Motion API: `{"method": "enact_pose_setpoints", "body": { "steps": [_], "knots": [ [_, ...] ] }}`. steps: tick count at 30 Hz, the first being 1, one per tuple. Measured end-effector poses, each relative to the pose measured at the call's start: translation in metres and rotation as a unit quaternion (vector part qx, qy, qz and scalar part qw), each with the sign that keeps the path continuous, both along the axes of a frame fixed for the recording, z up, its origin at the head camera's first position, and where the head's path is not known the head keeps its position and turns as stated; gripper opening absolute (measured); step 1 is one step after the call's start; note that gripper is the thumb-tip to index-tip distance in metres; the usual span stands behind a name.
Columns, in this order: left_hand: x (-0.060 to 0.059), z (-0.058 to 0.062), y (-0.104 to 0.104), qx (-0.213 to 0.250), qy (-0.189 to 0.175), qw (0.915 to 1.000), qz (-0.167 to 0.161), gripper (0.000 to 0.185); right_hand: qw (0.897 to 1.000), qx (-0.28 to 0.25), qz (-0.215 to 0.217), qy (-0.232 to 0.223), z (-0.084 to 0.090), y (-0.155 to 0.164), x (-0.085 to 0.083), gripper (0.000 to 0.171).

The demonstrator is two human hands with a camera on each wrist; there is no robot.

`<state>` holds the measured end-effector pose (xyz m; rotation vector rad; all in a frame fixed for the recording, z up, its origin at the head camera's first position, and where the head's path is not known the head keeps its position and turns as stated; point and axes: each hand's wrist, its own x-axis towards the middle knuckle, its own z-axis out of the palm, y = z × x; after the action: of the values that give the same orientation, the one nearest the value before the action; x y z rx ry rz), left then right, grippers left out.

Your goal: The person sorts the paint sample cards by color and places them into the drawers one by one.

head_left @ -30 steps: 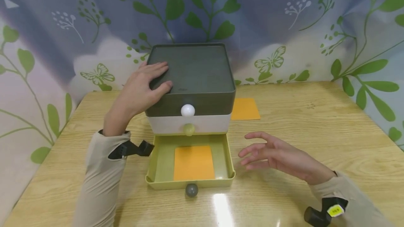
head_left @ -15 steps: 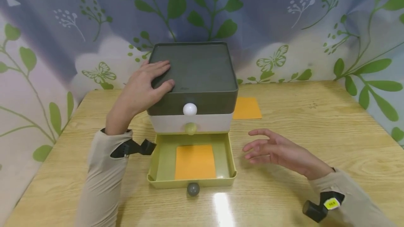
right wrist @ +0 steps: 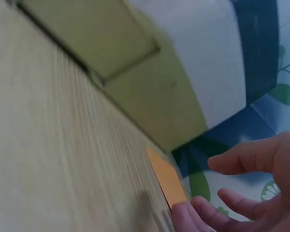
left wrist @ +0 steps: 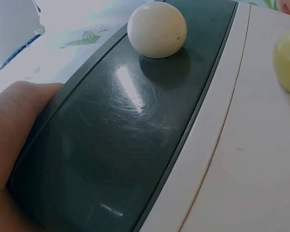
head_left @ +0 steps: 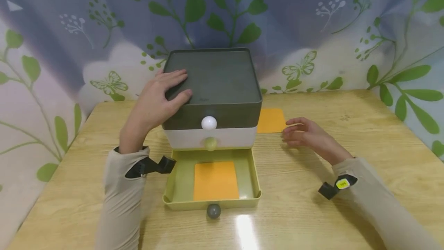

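From the head camera, the left hand [head_left: 156,97] lies flat with its fingers straight and close together on the matte dark-grey top of a small three-drawer plastic cabinet [head_left: 211,88], the thumb along the top's front left edge. The cabinet's front faces the person; its lowest drawer, a shallow yellow-green tray [head_left: 175,176] with a grey ball knob [head_left: 213,211], is pulled out lengthwise toward the person and holds a flat orange paper square [head_left: 216,180]. The right hand [head_left: 305,134] hovers low over the glossy wood-grain table [head_left: 347,188], fingers loosely bent and slightly apart, fingertips at the right edge of a second orange paper square [head_left: 271,120] that lies flat on the table just right of the cabinet. The left wrist camera shows a palm [left wrist: 12,140] pressed to the smooth, scratched dark top drawer front beside its white ball knob [left wrist: 157,30]. The right wrist camera, blurred, shows curled fingers [right wrist: 246,159] just above the thin orange sheet [right wrist: 166,179], holding nothing.
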<state>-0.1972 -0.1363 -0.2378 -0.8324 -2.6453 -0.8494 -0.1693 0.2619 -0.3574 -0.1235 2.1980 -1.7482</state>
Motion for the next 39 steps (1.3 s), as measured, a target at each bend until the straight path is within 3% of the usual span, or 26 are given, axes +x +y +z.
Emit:
{"method": "enact_pose_setpoints", "body": {
  "steps": [3, 6, 10, 13, 17, 22, 35, 39],
  "knots": [
    [0.0, 0.0, 0.0, 0.001, 0.0, 1.0, 0.002, 0.054, 0.993, 0.11, -0.011, 0.035, 0.004, -0.001, -0.019, 0.051],
    [0.0, -0.001, 0.0, 0.002, -0.002, 1.0, 0.001, 0.053, 0.977, 0.202, -0.011, 0.064, 0.007, -0.004, -0.036, 0.05],
    [0.0, -0.001, 0.0, 0.003, -0.003, 1.0, -0.001, 0.053, 0.945, 0.313, 0.011, 0.096, 0.009, -0.011, -0.056, 0.056],
    [0.0, 0.0, 0.0, 0.001, -0.003, 1.0, -0.001, 0.053, 0.922, 0.368, 0.044, 0.114, 0.009, -0.016, -0.068, 0.065],
    [-0.001, 0.0, 0.0, -0.004, -0.005, 1.0, -0.003, 0.053, 0.902, 0.404, 0.082, 0.128, 0.01, -0.018, -0.077, 0.076],
    [-0.001, -0.001, 0.0, -0.005, -0.006, 1.0, -0.003, 0.053, 0.886, 0.432, 0.118, 0.123, 0.009, -0.024, -0.084, 0.082],
    [-0.002, -0.003, -0.001, -0.001, -0.002, 1.0, -0.004, 0.053, 0.863, 0.462, 0.163, 0.124, 0.011, -0.032, -0.097, 0.094],
    [-0.002, -0.003, -0.002, -0.002, 0.001, 1.0, -0.003, 0.054, 0.857, 0.472, 0.162, 0.127, 0.013, -0.031, -0.097, 0.09]
  ]
}}
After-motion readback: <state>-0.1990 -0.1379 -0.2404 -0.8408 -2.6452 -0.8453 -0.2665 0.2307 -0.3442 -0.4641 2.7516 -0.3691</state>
